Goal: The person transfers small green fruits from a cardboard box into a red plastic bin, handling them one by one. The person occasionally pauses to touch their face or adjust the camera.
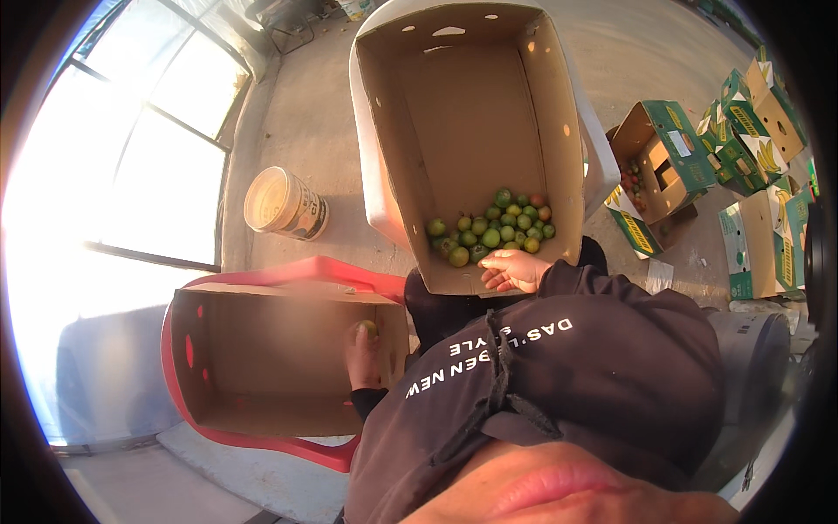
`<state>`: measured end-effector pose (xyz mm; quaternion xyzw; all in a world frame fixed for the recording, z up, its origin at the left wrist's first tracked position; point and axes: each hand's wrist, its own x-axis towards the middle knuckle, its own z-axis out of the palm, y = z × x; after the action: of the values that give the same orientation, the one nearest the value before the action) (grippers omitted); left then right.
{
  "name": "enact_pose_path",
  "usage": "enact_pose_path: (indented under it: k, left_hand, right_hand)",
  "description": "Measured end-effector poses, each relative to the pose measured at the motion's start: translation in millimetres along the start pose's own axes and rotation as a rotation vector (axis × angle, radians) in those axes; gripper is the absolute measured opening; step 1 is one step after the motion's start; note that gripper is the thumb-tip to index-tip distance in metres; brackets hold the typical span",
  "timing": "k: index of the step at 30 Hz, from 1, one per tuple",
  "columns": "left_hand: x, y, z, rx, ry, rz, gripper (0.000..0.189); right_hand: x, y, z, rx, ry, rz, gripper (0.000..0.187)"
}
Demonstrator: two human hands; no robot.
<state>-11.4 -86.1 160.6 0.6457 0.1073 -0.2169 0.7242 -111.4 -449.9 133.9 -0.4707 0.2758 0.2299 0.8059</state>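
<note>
A large cardboard box (481, 124) stands before me on a white plastic chair (599, 177). Green, yellowish and a few reddish tomatoes (492, 230) lie heaped in its near end. My right hand (514, 270) is at that end, beside the nearest tomatoes, fingers loosely curled with nothing visible in them. To the left, a second cardboard box (262, 360) rests on a red plastic chair (321, 267). Inside its right end my left hand (363, 360) grips a greenish tomato (370, 327). No other fruit shows in that box.
A white plastic bucket (285, 204) stands on the concrete floor (314, 131) at the left. On the right is an open green carton (674, 157) with reddish fruit (632, 183) inside. Several banana cartons (746, 131) are stacked beyond it. Bright window panes (163, 137) line the left side.
</note>
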Motion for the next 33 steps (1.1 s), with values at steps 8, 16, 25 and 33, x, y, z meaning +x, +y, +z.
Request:
enact_pose_path:
  k: [8, 16, 25, 33]
  left_hand:
    - [-17.9, 36.9, 86.4, 0.110, -0.505, 0.019, 0.031]
    - [79.5, -60.3, -63.4, 0.152, 0.278, -0.068, 0.031]
    - [148.7, -143.2, -101.6, 1.184, 0.136, 0.021, 0.053]
    - [123.4, -148.4, -159.8, 0.717, 0.184, -0.159, 0.038]
  right_hand:
    - [-23.5, -27.7, 42.7, 0.199, -0.387, 0.007, 0.036]
    - [0.8, 6.3, -25.2, 0.236, 0.372, -0.124, 0.046]
    - [0.5, 9.3, -0.1, 0.071, 0.319, -0.086, 0.046]
    - [6.8, 0.3, 9.2, 0.034, 0.251, -0.080, 0.034]
